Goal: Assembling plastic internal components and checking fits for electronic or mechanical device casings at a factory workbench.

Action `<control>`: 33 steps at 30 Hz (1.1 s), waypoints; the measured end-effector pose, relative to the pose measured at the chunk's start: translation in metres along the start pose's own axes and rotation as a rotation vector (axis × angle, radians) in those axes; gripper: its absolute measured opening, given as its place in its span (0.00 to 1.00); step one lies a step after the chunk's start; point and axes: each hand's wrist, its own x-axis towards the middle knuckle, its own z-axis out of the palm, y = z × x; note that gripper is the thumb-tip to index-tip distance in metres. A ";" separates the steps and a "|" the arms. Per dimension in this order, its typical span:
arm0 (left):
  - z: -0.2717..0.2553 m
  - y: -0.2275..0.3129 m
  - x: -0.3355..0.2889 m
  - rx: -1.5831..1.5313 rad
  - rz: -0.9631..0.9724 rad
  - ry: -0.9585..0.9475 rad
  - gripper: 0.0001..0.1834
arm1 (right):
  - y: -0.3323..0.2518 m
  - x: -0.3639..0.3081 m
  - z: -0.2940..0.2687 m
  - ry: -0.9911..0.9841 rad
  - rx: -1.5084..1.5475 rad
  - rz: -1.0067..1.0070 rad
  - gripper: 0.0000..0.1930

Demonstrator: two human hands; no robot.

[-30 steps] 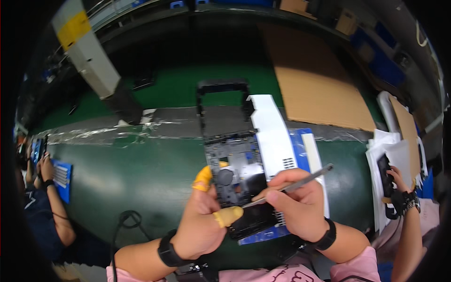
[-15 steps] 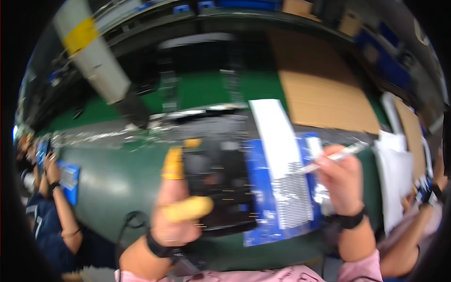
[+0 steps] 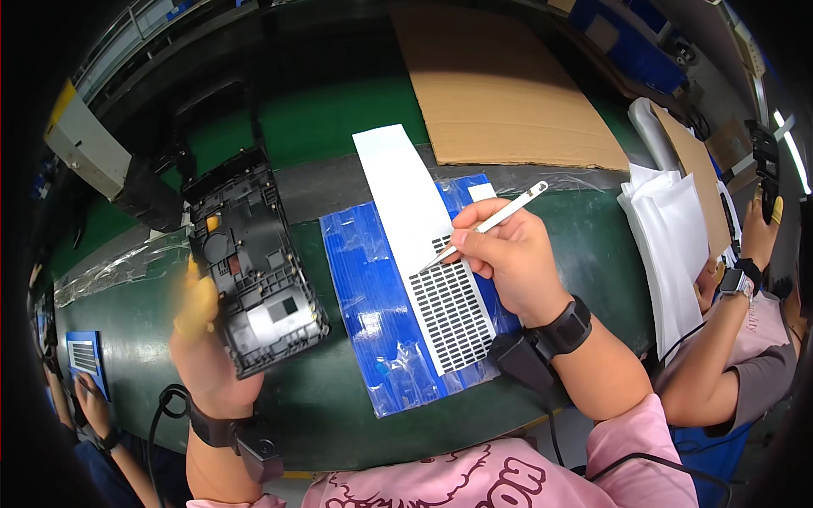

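My left hand [image 3: 209, 366], with yellow finger covers, grips a black plastic housing [image 3: 254, 220] by its left side and lower end. The housing is tilted, its ribbed inside facing up, and a small dark rectangle shows on its pale lower part. Between the thumb and fingers of my right hand [image 3: 517, 262] is a pair of pale tweezers [image 3: 518, 206]. Their tips are at the upper rows of a white sheet of small black stickers [image 3: 453, 322]. I cannot tell whether a sticker is between them. Under the sheet lies a blue plastic-wrapped board [image 3: 351, 288].
Brown cardboard [image 3: 508, 93] covers the far side of the green table [image 3: 339, 440]. White foam sheets [image 3: 660, 245] stand at the right. A grey post [image 3: 93, 157] rises at the left. Co-workers' hands are at both sides, one holding a black part [image 3: 765, 161].
My left hand and the housing have moved left, away from the sticker sheet. The tweezers' tips have come from the sheet's right edge onto its upper rows. The whole view has shifted.
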 end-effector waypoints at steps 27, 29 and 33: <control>0.026 -0.019 -0.010 0.070 -0.254 -0.089 0.42 | -0.042 -0.027 0.021 -0.029 0.105 -0.092 0.10; 0.029 -0.019 -0.012 0.047 -0.335 -0.108 0.44 | -0.049 -0.037 0.032 -0.100 0.131 -0.127 0.10; 0.039 -0.013 -0.023 0.034 -0.372 -0.160 0.47 | -0.040 -0.043 0.064 -0.214 0.192 -0.124 0.11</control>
